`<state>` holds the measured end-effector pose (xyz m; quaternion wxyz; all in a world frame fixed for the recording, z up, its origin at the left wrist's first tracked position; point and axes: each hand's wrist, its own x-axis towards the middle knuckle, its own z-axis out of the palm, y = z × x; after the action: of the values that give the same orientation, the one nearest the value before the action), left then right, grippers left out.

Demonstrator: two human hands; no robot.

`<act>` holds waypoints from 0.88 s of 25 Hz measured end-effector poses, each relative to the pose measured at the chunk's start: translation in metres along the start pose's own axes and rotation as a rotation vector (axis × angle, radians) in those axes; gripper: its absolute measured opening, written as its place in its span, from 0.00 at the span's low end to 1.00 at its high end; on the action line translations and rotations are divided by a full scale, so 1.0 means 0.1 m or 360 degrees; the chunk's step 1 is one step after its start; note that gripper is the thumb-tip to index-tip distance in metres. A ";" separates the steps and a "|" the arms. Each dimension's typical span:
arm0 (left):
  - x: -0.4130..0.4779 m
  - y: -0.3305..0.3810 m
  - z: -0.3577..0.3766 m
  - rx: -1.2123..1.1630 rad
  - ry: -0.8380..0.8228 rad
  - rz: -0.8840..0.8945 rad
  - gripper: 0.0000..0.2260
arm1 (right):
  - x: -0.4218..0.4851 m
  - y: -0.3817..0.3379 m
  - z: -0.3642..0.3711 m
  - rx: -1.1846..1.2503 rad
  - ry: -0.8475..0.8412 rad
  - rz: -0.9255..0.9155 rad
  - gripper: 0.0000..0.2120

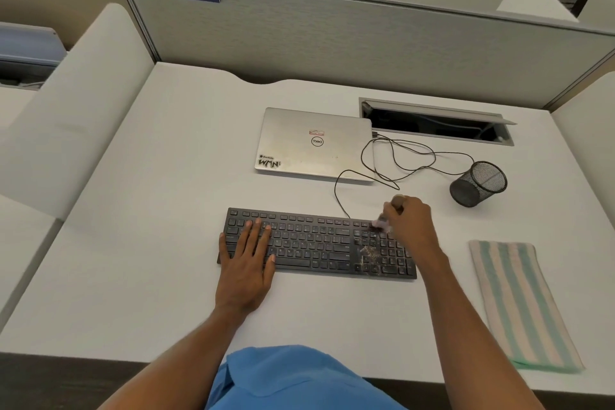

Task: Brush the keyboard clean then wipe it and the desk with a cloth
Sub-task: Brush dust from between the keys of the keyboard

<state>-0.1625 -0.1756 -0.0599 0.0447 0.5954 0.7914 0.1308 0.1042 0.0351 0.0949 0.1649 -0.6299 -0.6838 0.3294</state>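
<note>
"On the worktop (159, 276), at six o'clock from the closed laptop (312, 146), lay the keyboard (309, 243)," the first inspector reported. "Left hand (248, 256) was flat on the keys at its nine o'clock end, fingers straight, pressing down. Right hand (409, 220) was closed round a small brush (382, 221), blurred, bristles on the top rows at the three o'clock end."

"And the dirt?"

"A patch of crumbs (367, 255) sat among the keys just at seven o'clock from the bristles. Hazard one, in my judgement: a hard flick would have scattered them onto the worktop or down between the keys, not off the board."

"Other risks?"

"The cable (335, 191) lay looped at twelve o'clock from the brush, running to the laptop; a long stroke away from the body could have snagged it. Had the left hand lifted, the board might have slid under the strokes."

"The cloth?"

"Striped cloth (522, 303) lay flat at four o'clock from the keyboard, no hand on it. Wiping before brushing was finished would likely have smeared the grit."
</note>
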 end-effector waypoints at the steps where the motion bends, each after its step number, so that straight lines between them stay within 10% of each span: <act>1: 0.00 0.00 0.00 0.0001 0.0002 -0.0002 0.28 | 0.01 -0.03 -0.03 0.0046 0.0080 -0.0009 0.14; 10: 0.00 -0.01 0.02 -0.0002 0.0023 -0.0009 0.28 | -0.01 -0.03 0.13 0.0059 -0.0233 -0.0100 0.14; 22: -0.01 0.00 0.02 0.0049 0.0016 -0.0013 0.28 | -0.21 -0.18 0.37 -0.0102 0.0072 -0.0108 0.19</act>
<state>-0.1620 -0.1767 -0.0618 0.0321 0.5921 0.7961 0.1212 0.0701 0.0058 0.0837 0.1712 -0.6187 -0.7109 0.2873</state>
